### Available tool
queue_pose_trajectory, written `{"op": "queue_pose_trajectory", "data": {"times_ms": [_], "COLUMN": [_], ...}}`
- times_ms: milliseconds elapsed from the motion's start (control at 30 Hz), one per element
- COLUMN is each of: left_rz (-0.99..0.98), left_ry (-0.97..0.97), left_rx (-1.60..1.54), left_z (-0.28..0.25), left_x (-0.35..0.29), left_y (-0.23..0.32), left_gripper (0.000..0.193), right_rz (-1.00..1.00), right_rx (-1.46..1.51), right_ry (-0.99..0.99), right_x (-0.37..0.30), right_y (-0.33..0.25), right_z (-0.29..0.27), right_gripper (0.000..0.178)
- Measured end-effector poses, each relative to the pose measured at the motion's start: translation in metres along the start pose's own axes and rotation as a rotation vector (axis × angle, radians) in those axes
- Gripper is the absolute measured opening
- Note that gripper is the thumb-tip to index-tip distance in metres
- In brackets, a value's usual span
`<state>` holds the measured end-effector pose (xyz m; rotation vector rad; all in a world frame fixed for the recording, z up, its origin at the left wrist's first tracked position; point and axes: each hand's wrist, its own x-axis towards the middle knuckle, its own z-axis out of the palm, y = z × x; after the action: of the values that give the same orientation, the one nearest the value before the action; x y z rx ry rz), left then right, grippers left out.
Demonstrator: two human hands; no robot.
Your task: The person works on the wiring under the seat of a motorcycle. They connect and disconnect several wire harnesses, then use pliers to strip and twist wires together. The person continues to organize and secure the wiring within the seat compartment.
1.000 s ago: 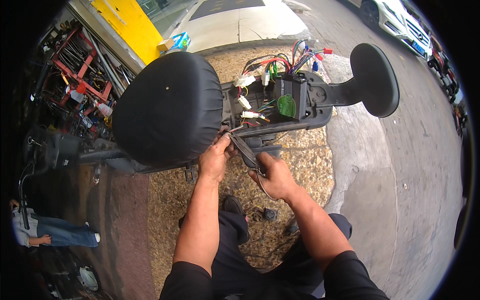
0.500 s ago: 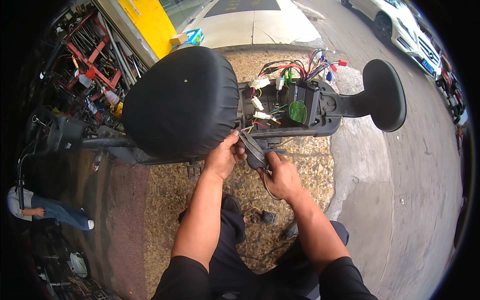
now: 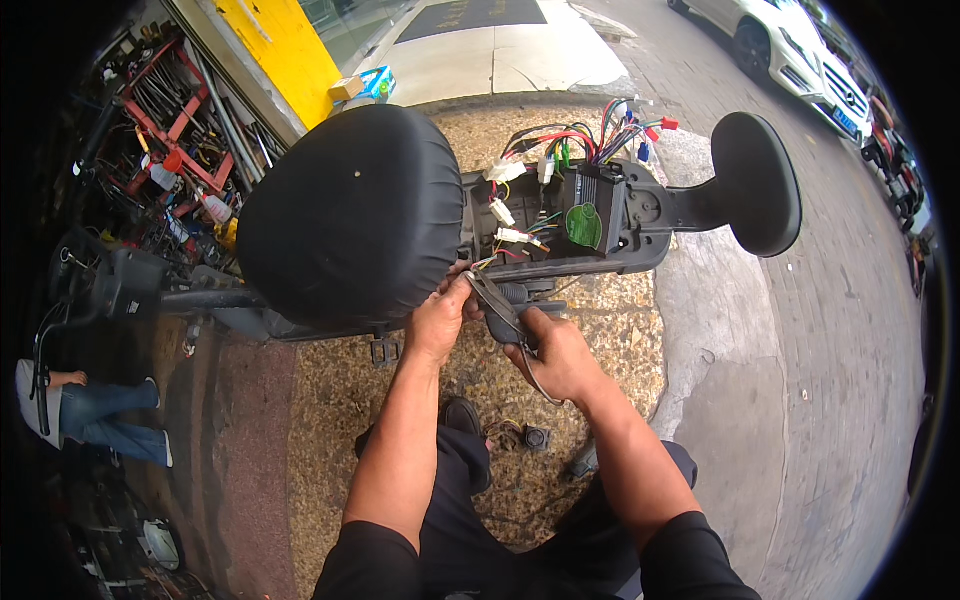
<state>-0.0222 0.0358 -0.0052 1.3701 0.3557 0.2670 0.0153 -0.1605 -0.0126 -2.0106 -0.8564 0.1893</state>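
Note:
My right hand is closed around what looks like a pair of dark metal scissors; a thin curved handle loop hangs below my fingers. The tool's narrow end points up and left, reaching my left hand. My left fingers are pinched together at the lower edge of the black seat, on thin coloured wires. These wires come out of the open scooter body. Inside it sit white plug connectors and a black finned box with a green label. My fingertips partly hide the wire ends.
A bundle of coloured wires rises behind the box. A padded backrest juts out at right. On the ground near my feet lies a small black part. A red tool rack, a person and a white car are farther off.
The view has shifted slightly. My left hand's fingers have tucked closer under the seat edge, with the tool still against them. The person at left has changed stance.

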Motion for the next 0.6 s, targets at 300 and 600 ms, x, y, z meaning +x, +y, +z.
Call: {"op": "queue_pose_trajectory", "data": {"times_ms": [300, 600], "left_rz": [-0.074, 0.022], "left_ry": [0.015, 0.007], "left_rx": [-0.134, -0.06], "left_z": [0.001, 0.004], "left_x": [0.0, 0.004], "left_y": [0.006, 0.004], "left_gripper": [0.016, 0.014], "right_rz": [-0.003, 0.006], "right_rx": [0.035, 0.082], "right_ry": [-0.063, -0.083], "right_x": [0.002, 0.003], "right_y": [-0.003, 0.0], "right_z": [-0.01, -0.015], "right_gripper": [0.035, 0.036]}}
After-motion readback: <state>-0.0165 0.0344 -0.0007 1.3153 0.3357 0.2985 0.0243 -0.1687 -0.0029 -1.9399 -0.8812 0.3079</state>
